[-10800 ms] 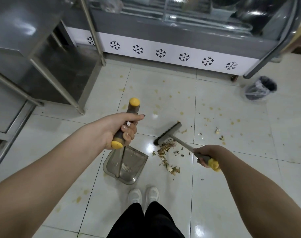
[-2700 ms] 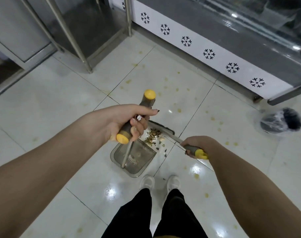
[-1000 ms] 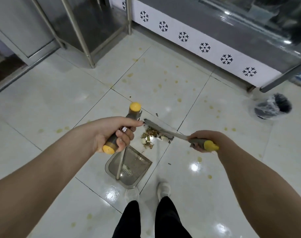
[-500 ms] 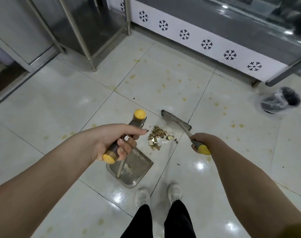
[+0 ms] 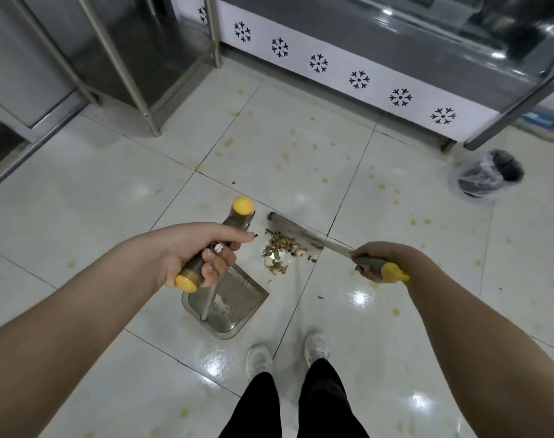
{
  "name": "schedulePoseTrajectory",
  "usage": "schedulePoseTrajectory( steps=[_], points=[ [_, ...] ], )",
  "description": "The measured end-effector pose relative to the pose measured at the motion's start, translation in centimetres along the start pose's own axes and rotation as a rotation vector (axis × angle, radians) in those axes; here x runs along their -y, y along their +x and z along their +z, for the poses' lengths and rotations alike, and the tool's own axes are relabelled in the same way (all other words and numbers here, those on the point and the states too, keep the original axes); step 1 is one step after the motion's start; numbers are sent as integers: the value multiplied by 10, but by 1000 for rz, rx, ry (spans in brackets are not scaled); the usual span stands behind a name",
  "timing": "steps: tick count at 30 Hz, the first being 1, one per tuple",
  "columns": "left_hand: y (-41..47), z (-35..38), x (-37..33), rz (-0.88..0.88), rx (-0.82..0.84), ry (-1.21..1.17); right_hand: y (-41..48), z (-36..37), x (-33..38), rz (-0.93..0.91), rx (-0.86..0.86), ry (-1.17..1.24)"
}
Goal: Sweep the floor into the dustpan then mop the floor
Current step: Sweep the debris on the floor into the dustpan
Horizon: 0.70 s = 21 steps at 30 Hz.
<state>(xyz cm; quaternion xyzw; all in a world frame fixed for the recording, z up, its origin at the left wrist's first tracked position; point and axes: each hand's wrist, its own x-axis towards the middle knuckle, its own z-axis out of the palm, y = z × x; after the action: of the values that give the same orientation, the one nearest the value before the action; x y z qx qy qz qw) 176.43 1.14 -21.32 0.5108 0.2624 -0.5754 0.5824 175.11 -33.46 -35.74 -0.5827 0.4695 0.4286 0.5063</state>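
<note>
**That pile is one sloppy stroke away from going everywhere**

Standing here watching, and the setup looks okay but a bit dicey. The left hand (image 5: pixel 199 251) is wrapped tight round the grey-and-yellow grip on the tall metal handle of the grey see-through plastic dustpan (image 5: pixel 234 305). The pan sits on the glossy white tiled floor (image 5: pixel 79 200), just in front of the white shoes (image 5: pixel 259 358). The right hand (image 5: pixel 376 260) is curled round the matching grip of the short dark-bristled broom (image 5: pixel 288 227), whose head is down on the far side of the brown-and-tan pile of scraps (image 5: pixel 282 251). So the pile lies between the bristles and the pan mouth, near the lip but not on it yet.

What I'd worry about:

- The pile sits toward the right corner of the pan mouth, not dead centre, so a straight pull could shove half of it past the right edge.
- A hard flick would probably skip the light flakes over the back wall and onto the shoes.
- I can't tell if the lip is flat on the tile. If it's tipped up, the fine bits slide right under.
- A few loose crumbs (image 5: pixel 313 260) lie right of the pile, and a narrow stroke would miss them.
- The yellow spots (image 5: pixel 285 158) on the far tiles won't budge for a broom. That's mop work.
</note>
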Motion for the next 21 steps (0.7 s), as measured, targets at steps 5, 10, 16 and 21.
schedulePoseTrajectory(
  steps=[5, 10, 16, 21],
  points=[
    [1, -2, -3, -7, -7, -11, 5, 7, -21, -25, -25, 140],
    [7, 3, -4, -15, -13, 17, 13, 35, -33, 68, 69, 319],
    [14, 7, -4, -49, 10, 56, 11, 63, -36, 140, 274, 524],
    [11, 1, -1, -70, 48, 55, -12, 28, -20, 84, 291, 627]
  ],
)
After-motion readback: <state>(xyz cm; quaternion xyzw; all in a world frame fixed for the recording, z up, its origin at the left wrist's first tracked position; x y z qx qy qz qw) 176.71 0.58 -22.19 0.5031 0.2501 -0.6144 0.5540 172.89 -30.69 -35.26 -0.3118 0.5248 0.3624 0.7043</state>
